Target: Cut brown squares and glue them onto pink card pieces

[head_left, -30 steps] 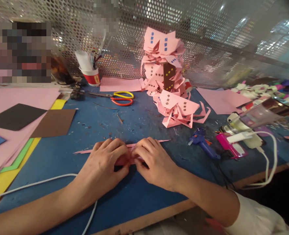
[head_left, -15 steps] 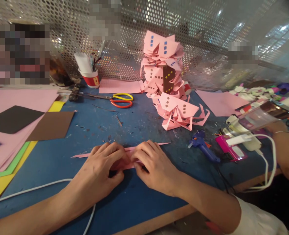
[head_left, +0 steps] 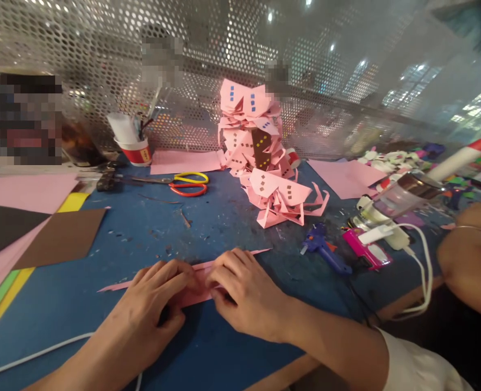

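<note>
A folded piece of pink paper (head_left: 196, 297) lies on the blue tabletop, with narrow pointed ends sticking out to the left and right. My left hand (head_left: 158, 298) grips its left part, fingers bent over the far edge and thumb at the near side. Close beside it, my right hand (head_left: 244, 293) has curled fingers pinching the paper just right of its middle. My fingers hide much of the folds. Beyond my hands sits a pink folded-paper crab (head_left: 281, 193) with small brown squares, in front of a tall stack of similar pink paper crabs (head_left: 244, 103).
Scissors (head_left: 189, 183) and a cup of tools (head_left: 133, 152) stand farther back. Coloured sheets (head_left: 63, 236) lie left. A blue glue gun (head_left: 325, 248), a pink device (head_left: 366, 250) and white cables are at right, near another person's arm (head_left: 468, 260). Perforated metal borders the back.
The camera view has turned, so the scene sits farther left and lower. Both hands remain on the pink paper, with slightly more of it showing between them.
</note>
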